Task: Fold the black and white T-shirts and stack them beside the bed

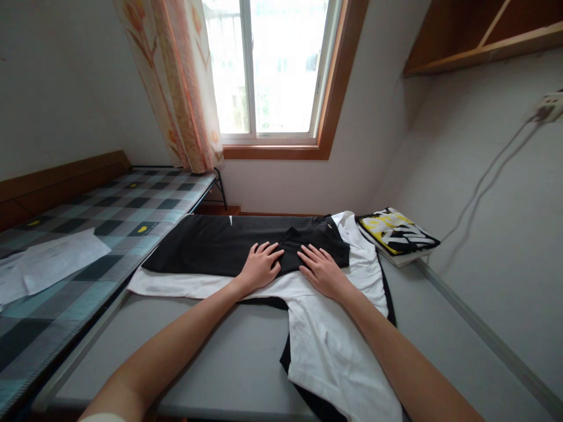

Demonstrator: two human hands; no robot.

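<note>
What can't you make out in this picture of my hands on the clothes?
All in the head view:
- Black garment: the patches under your left hand and right hand are hidden by them.
- Black cloth underneath: mostly covered by the white garment.
- White garment's near end: cut off by the bottom edge.
- Papers: cut off by the left edge, print too faint to read.
- Outside the window: washed out by glare.

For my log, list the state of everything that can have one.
Left hand, open, palm down
Right hand, open, palm down
Top black garment, laid flat
White garment, spread, wrinkled
Lower black garment, mostly covered
Patterned cloth, folded
Curtain, drawn aside
Plug, inserted
Paper, creased
Window, open or shut unclear
</note>
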